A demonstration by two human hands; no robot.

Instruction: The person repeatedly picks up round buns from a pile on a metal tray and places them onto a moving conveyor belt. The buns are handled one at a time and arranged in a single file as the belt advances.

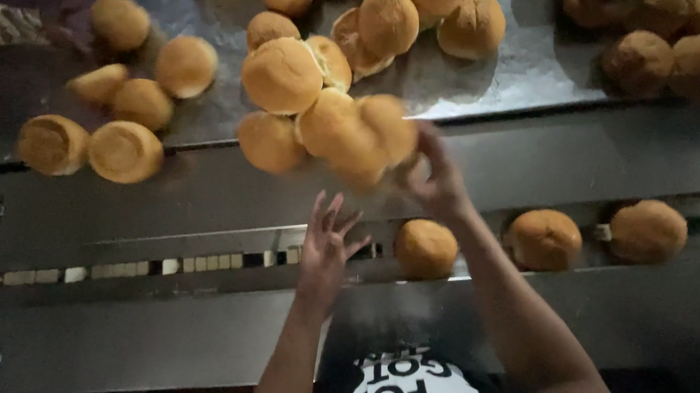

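Note:
Many round golden bread buns lie on a metal table [532,61]. A cluster of buns [323,112] sits at the table's near edge. My right hand [433,178] reaches up to the blurred buns [374,141] at the right of that cluster and touches them; whether it grips one I cannot tell. My left hand [326,248] is raised below the cluster, fingers spread, holding nothing. Three buns [426,248] [544,239] [648,231] sit in a row on a narrow conveyor track [156,267] below the table.
More buns lie at the table's left [123,150] and far right [688,56]. A sloped metal panel [203,186] separates table and track. Another person's patterned sleeve [2,8] shows at the top left. My dark printed shirt [418,390] fills the bottom centre.

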